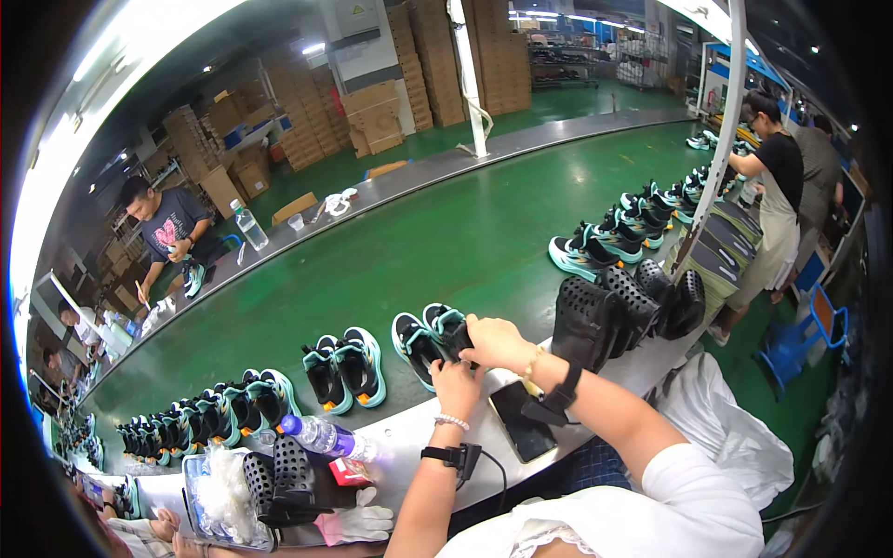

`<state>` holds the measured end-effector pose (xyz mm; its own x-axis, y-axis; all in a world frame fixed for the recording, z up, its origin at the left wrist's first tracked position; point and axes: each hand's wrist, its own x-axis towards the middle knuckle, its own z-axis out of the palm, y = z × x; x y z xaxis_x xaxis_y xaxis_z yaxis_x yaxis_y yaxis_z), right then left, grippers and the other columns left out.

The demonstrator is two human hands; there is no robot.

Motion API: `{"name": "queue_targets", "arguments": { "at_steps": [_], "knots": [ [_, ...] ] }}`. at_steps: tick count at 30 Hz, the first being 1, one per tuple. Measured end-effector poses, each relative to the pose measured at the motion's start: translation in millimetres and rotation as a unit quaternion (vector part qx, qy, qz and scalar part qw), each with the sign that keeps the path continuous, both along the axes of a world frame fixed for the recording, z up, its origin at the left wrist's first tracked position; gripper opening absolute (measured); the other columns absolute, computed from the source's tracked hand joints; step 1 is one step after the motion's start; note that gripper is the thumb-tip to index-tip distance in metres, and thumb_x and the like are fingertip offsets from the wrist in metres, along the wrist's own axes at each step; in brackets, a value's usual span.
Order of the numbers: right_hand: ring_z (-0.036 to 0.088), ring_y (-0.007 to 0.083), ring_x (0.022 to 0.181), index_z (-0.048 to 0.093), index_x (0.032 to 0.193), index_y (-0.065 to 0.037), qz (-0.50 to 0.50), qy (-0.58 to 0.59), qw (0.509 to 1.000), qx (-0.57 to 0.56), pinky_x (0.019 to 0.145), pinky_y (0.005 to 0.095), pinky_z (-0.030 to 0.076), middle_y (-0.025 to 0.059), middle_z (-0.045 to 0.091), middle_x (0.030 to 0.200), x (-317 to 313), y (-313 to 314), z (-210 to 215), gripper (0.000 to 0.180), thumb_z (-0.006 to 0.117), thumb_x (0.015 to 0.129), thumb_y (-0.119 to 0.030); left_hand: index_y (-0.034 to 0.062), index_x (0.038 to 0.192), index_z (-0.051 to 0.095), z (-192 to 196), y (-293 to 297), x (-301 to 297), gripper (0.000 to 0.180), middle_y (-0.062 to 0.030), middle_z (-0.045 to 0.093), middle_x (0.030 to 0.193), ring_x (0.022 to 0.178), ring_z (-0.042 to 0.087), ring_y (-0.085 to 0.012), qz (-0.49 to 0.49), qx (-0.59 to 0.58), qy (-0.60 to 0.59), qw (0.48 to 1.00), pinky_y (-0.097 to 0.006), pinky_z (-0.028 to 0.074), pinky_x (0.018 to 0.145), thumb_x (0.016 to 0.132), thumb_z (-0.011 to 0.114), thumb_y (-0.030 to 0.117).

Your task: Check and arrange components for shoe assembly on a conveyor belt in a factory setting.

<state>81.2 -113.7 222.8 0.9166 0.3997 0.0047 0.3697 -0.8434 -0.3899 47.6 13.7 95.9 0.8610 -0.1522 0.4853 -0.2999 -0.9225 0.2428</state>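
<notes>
A pair of black sneakers with pale teal soles stands in front of me on the bench. My right hand (pixel 499 345) is closed on the heel end of the right sneaker (pixel 443 319), fingers bent over its collar. Just below, my left hand (pixel 457 387) has its fingers pinched at the same sneaker's near edge. The two hands nearly touch, and they hide most of the heel. Beside it on the left stands the mate, the other sneaker (pixel 416 346), touched by neither hand. Another pair of sneakers (pixel 357 367) sits further left.
Black perforated foot-shaped forms (pixel 588 325) stand right of my hands; others (pixel 290 476) lie left, near a purple-capped bottle (pixel 316 435) and a red box (pixel 351 471). A phone (pixel 523 421) lies by my right forearm. Rows of sneakers (pixel 633 223) line the green belt (pixel 446 232). Other people work nearby.
</notes>
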Motion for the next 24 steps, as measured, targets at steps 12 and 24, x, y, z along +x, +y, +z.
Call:
{"name": "queue_targets", "arguments": {
  "at_steps": [12, 24],
  "knots": [
    [0.071, 0.0267, 0.079, 0.074, 0.086, -0.005, 0.005, -0.031, 0.985, -0.171, 0.071, 0.0358, 0.057, 0.0129, 0.071, 0.081, 22.6, 41.7, 11.5, 0.056, 0.070, 0.074, -0.060, 0.0075, 0.088, 0.073, 4.8, 6.8, -2.5, 0.030, -0.0109, 0.068, 0.070, 0.071, 0.064, -0.0266, 0.029, -0.009, 0.003, 1.000, -0.041, 0.039, 0.089, 0.085, 0.065, 0.036],
    [0.070, 0.0327, 0.079, 0.071, 0.079, 0.000, 0.029, -0.072, 0.994, -0.080, 0.070, 0.0403, 0.057, 0.0189, 0.069, 0.077, 30.2, 21.6, 30.5, 0.047, 0.073, 0.077, -0.047, 0.0094, 0.094, 0.073, 14.5, 12.3, -6.3, 0.028, -0.0106, 0.068, 0.069, 0.073, 0.065, -0.0256, 0.040, -0.021, 0.017, 0.999, -0.043, 0.039, 0.091, 0.084, 0.067, 0.035]
  ]
}}
